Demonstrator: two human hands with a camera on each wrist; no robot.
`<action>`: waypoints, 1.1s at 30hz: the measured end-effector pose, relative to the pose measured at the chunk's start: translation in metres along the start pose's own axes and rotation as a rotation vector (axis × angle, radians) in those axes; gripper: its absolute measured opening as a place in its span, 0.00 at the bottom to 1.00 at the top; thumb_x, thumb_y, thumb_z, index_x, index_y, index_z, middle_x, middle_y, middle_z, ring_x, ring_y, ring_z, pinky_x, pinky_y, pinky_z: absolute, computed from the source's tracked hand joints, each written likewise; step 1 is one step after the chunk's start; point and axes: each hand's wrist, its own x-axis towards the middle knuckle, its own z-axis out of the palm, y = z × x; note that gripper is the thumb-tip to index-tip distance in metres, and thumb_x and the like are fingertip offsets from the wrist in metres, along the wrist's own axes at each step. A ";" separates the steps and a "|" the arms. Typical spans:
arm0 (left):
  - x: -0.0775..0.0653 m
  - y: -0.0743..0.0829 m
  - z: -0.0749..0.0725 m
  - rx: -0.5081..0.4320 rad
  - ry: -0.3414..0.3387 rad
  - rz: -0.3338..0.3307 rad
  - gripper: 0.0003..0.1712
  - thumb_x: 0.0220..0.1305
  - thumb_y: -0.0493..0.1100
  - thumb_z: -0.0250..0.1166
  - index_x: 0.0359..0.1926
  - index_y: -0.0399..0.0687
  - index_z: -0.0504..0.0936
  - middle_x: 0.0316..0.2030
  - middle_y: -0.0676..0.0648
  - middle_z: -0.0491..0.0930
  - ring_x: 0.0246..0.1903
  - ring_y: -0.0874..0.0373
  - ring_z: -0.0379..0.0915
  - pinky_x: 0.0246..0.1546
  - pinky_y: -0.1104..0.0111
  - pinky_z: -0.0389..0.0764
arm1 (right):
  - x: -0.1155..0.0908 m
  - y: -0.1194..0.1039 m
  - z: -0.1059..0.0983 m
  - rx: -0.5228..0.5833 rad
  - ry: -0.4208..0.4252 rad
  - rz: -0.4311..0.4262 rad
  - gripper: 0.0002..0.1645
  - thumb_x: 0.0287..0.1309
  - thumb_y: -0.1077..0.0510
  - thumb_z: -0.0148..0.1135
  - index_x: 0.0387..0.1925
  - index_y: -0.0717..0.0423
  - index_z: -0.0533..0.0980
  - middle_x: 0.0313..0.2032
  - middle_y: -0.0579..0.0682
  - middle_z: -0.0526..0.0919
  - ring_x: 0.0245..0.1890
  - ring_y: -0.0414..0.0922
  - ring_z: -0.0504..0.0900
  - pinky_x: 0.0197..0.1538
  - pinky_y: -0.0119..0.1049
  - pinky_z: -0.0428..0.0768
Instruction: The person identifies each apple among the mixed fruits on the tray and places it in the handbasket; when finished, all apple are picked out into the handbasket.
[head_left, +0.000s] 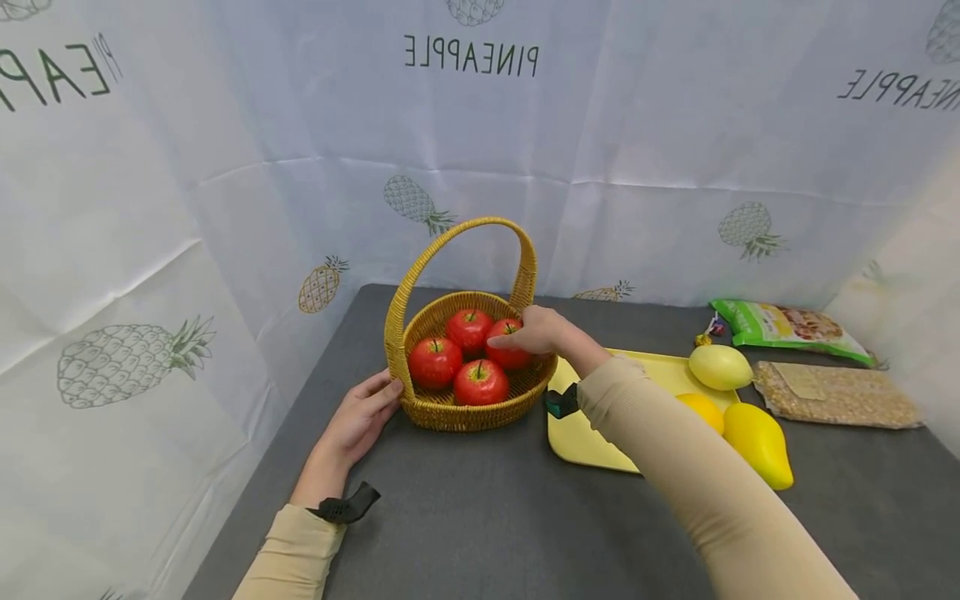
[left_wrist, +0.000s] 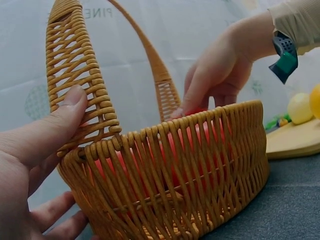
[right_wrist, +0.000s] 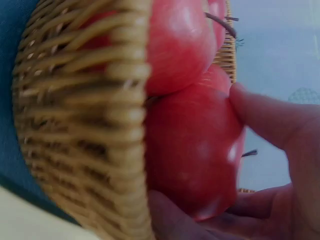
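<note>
A wicker basket (head_left: 453, 419) with a tall arched handle holds several red apples (head_left: 481, 382). My left hand (head_left: 363, 417) holds the basket at its left side; in the left wrist view the thumb (left_wrist: 70, 107) presses on the foot of the handle and the other fingers lie along the outer wall. My right hand (head_left: 542, 330) reaches over the basket's right rim and grips the rightmost apple (right_wrist: 195, 145). In the right wrist view its thumb lies on one side of that apple and its fingers curl round the other, partly hidden by the apple and rim.
Right of the basket lies a yellow tray (head_left: 592, 446), partly under my right forearm. On and beside it are a pale yellow lemon-like fruit (head_left: 720, 367), a yellow-orange fruit (head_left: 703, 409) and a mango (head_left: 757, 446). Farther right lie a green packet (head_left: 795, 331) and a grain bag (head_left: 836, 394).
</note>
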 end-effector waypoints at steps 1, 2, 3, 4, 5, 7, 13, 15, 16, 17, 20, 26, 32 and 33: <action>0.000 0.000 0.000 -0.001 -0.001 0.002 0.21 0.78 0.40 0.60 0.65 0.32 0.76 0.79 0.37 0.47 0.66 0.69 0.64 0.64 0.71 0.70 | 0.000 0.000 0.000 0.020 -0.020 0.002 0.36 0.62 0.34 0.68 0.48 0.62 0.73 0.43 0.57 0.79 0.39 0.53 0.84 0.43 0.44 0.84; 0.000 0.000 0.000 0.001 -0.003 0.004 0.21 0.78 0.40 0.60 0.65 0.32 0.77 0.79 0.36 0.47 0.66 0.70 0.65 0.64 0.71 0.71 | 0.001 -0.001 0.000 0.039 -0.040 0.005 0.36 0.63 0.35 0.68 0.50 0.63 0.72 0.44 0.58 0.78 0.40 0.54 0.85 0.44 0.45 0.85; 0.000 0.000 0.001 0.001 0.000 0.005 0.21 0.78 0.40 0.60 0.65 0.33 0.77 0.79 0.36 0.47 0.65 0.70 0.66 0.64 0.71 0.71 | 0.001 -0.001 0.000 0.053 -0.054 0.009 0.36 0.64 0.36 0.68 0.51 0.64 0.72 0.44 0.58 0.78 0.40 0.54 0.86 0.44 0.45 0.86; -0.001 0.000 0.000 0.006 0.001 0.007 0.20 0.78 0.40 0.60 0.65 0.33 0.77 0.79 0.35 0.47 0.65 0.70 0.66 0.64 0.71 0.71 | 0.001 -0.002 0.001 0.065 -0.063 0.015 0.36 0.64 0.37 0.68 0.51 0.64 0.72 0.45 0.59 0.78 0.39 0.55 0.86 0.44 0.46 0.86; -0.001 0.000 0.000 0.006 0.002 0.007 0.21 0.78 0.40 0.60 0.65 0.33 0.77 0.79 0.35 0.47 0.64 0.70 0.67 0.64 0.71 0.71 | 0.002 -0.003 0.001 0.059 -0.062 0.020 0.36 0.64 0.36 0.68 0.51 0.65 0.72 0.45 0.59 0.78 0.39 0.55 0.87 0.44 0.46 0.86; -0.001 0.000 -0.001 0.012 0.005 0.008 0.21 0.78 0.40 0.60 0.65 0.33 0.76 0.78 0.34 0.47 0.64 0.70 0.67 0.63 0.72 0.71 | 0.002 -0.005 0.003 0.025 -0.051 0.029 0.37 0.64 0.35 0.67 0.51 0.65 0.72 0.43 0.59 0.79 0.39 0.55 0.87 0.44 0.45 0.86; 0.000 0.000 0.000 0.009 0.025 -0.009 0.22 0.78 0.40 0.60 0.65 0.31 0.76 0.78 0.36 0.49 0.64 0.70 0.67 0.62 0.72 0.72 | 0.001 -0.007 0.009 -0.162 -0.027 0.016 0.39 0.64 0.31 0.64 0.52 0.63 0.76 0.40 0.55 0.80 0.41 0.50 0.80 0.43 0.41 0.81; 0.000 0.000 0.000 0.002 0.030 -0.011 0.22 0.77 0.39 0.61 0.64 0.30 0.75 0.78 0.36 0.49 0.63 0.70 0.68 0.62 0.72 0.72 | 0.000 -0.007 0.011 -0.179 -0.024 0.006 0.40 0.65 0.31 0.63 0.55 0.64 0.75 0.40 0.55 0.80 0.42 0.50 0.79 0.43 0.41 0.81; 0.000 -0.001 0.000 0.004 0.033 -0.010 0.22 0.77 0.39 0.61 0.64 0.29 0.75 0.78 0.36 0.50 0.63 0.70 0.68 0.62 0.72 0.72 | -0.001 -0.006 0.012 -0.185 -0.024 0.000 0.41 0.65 0.31 0.63 0.57 0.64 0.74 0.40 0.55 0.80 0.43 0.50 0.79 0.43 0.41 0.81; -0.001 0.000 0.001 0.002 0.030 -0.009 0.21 0.77 0.39 0.61 0.64 0.29 0.76 0.78 0.36 0.50 0.63 0.70 0.68 0.62 0.72 0.72 | -0.002 -0.006 0.012 -0.186 -0.019 -0.007 0.41 0.65 0.32 0.63 0.58 0.65 0.73 0.41 0.55 0.80 0.44 0.50 0.79 0.44 0.41 0.81; -0.001 0.000 0.002 0.005 0.024 0.004 0.20 0.77 0.39 0.60 0.63 0.30 0.76 0.77 0.34 0.51 0.64 0.68 0.68 0.62 0.72 0.72 | -0.005 -0.005 0.010 -0.210 -0.009 -0.026 0.39 0.66 0.33 0.62 0.56 0.64 0.74 0.40 0.55 0.80 0.43 0.50 0.79 0.43 0.41 0.80; 0.002 0.000 0.006 0.001 0.019 0.003 0.20 0.78 0.40 0.60 0.63 0.32 0.77 0.78 0.35 0.50 0.65 0.67 0.67 0.63 0.71 0.72 | -0.018 0.000 0.003 -0.202 0.038 -0.084 0.38 0.69 0.37 0.61 0.64 0.64 0.73 0.53 0.59 0.81 0.51 0.53 0.80 0.51 0.46 0.81; -0.002 0.000 0.003 0.023 0.016 0.016 0.15 0.79 0.41 0.59 0.60 0.41 0.81 0.71 0.38 0.63 0.65 0.62 0.68 0.63 0.71 0.72 | -0.036 0.012 0.005 -0.070 0.125 -0.207 0.38 0.73 0.42 0.60 0.70 0.65 0.69 0.64 0.61 0.76 0.63 0.57 0.75 0.61 0.52 0.77; -0.003 0.001 0.003 0.032 0.026 0.018 0.14 0.79 0.41 0.59 0.59 0.42 0.81 0.69 0.39 0.65 0.64 0.61 0.69 0.63 0.70 0.73 | -0.040 0.015 0.007 -0.043 0.141 -0.232 0.37 0.73 0.42 0.59 0.70 0.64 0.69 0.64 0.60 0.76 0.63 0.57 0.75 0.61 0.53 0.77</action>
